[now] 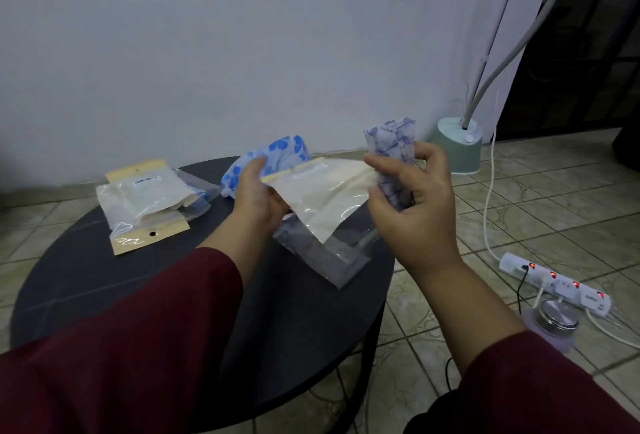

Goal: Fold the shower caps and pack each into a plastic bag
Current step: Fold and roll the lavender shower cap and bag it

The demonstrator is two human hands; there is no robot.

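My left hand [255, 195] grips one end of a cream and clear plastic bag [325, 198] held above the round black table [86, 281]. In my right hand [412, 205] a folded purple-flowered shower cap [391, 142] stands upright, pinched between thumb and fingers at the bag's other end. A blue-flowered shower cap [277, 153] lies crumpled on the table behind my left hand. Under the held bag another clear bag [332, 257] lies flat on the table.
A pile of plastic bags with tan header cards [149, 201] sits at the table's back left. On the tiled floor to the right are a white power strip [554, 281], a jar with a metal lid [550, 326], cables, and a pale green appliance base [457, 146].
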